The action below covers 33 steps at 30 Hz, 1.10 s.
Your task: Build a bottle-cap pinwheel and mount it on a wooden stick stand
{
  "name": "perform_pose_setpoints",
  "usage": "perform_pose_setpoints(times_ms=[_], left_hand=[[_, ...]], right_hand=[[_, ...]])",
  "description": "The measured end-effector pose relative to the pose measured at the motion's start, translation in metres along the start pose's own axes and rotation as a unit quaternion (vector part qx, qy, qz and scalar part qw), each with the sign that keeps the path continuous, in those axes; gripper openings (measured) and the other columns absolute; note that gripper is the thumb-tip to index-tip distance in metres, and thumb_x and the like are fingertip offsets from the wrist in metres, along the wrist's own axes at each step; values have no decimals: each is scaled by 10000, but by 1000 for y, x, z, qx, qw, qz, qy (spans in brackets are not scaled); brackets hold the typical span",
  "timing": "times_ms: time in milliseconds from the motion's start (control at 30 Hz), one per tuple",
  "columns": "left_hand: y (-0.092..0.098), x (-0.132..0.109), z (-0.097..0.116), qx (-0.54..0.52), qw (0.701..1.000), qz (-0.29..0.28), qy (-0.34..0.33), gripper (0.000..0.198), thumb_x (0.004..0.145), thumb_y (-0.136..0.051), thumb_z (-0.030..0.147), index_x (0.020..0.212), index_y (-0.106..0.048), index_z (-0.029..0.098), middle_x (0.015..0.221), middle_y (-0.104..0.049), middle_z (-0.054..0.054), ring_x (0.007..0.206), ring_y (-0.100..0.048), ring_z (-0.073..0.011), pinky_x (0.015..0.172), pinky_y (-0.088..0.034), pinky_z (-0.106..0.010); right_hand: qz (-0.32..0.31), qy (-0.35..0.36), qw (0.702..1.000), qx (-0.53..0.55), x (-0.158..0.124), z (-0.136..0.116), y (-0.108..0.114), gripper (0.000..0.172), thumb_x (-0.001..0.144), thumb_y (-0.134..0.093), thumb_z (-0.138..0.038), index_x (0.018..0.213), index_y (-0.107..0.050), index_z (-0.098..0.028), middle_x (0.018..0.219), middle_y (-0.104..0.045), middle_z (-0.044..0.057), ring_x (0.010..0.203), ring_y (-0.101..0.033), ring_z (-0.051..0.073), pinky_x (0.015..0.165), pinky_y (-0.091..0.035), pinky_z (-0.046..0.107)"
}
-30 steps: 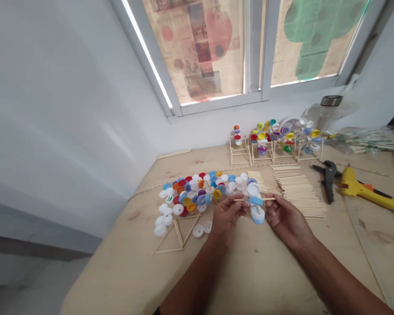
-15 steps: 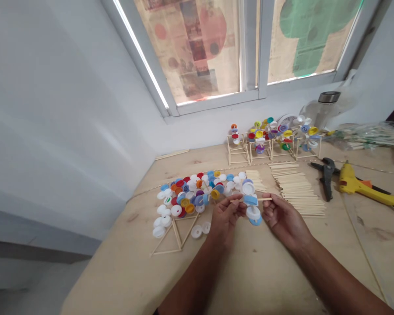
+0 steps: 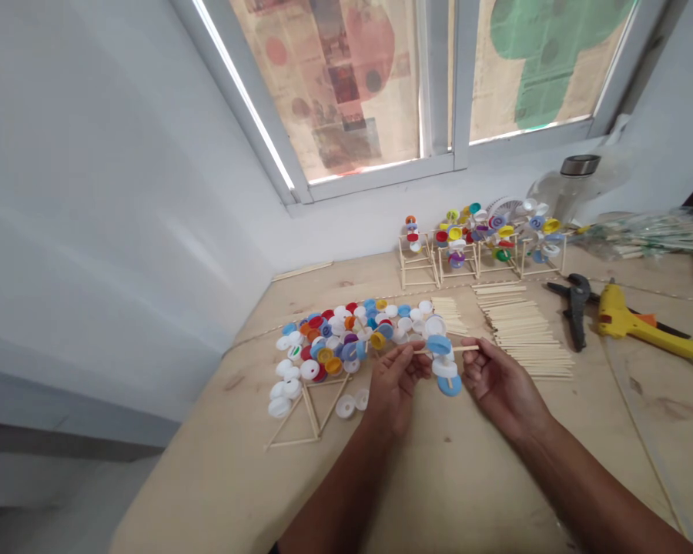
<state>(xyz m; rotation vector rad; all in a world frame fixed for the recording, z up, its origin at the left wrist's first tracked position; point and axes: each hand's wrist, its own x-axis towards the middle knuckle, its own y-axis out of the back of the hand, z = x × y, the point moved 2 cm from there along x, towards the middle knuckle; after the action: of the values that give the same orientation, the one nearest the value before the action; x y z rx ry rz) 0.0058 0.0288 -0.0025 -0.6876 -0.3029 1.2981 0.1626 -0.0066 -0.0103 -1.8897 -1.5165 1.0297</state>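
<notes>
Both my hands hold a small cap wheel (image 3: 443, 360) made of blue and white bottle caps glued around a thin wooden stick. My left hand (image 3: 396, 382) pinches the stick's left end. My right hand (image 3: 498, 385) pinches its right end. The stick lies level above the plywood table (image 3: 456, 477), just in front of a heap of loose coloured bottle caps (image 3: 346, 338). A row of wooden sticks (image 3: 525, 331) lies right of the wheel.
A stick triangle (image 3: 306, 419) and loose white caps lie at the left. Finished cap wheels on stick frames (image 3: 485, 242) stand under the window. Black pliers (image 3: 574, 308), a yellow glue gun (image 3: 641, 323), a jar (image 3: 566, 192) and a bag of sticks (image 3: 647, 235) sit at the right.
The cap wheel has turned a little on its stick between my fingers. My hands stay in the same place; the view has tilted slightly.
</notes>
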Motion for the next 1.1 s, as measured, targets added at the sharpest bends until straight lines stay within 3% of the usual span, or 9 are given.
perform_pose_setpoints(times_ms=[1100], left_hand=[[-3,-2,3,-4,1000,-5,-5,255,701,-743,341,786,-715,103,636,-671,-64,597,-601,-139,600,-464,-255]], right_hand=[[12,-7,1000,-22,0,1,4,159,669,-792,-262,748,-710,-151,601,-607,0,502,-487,55,477,-446,164]])
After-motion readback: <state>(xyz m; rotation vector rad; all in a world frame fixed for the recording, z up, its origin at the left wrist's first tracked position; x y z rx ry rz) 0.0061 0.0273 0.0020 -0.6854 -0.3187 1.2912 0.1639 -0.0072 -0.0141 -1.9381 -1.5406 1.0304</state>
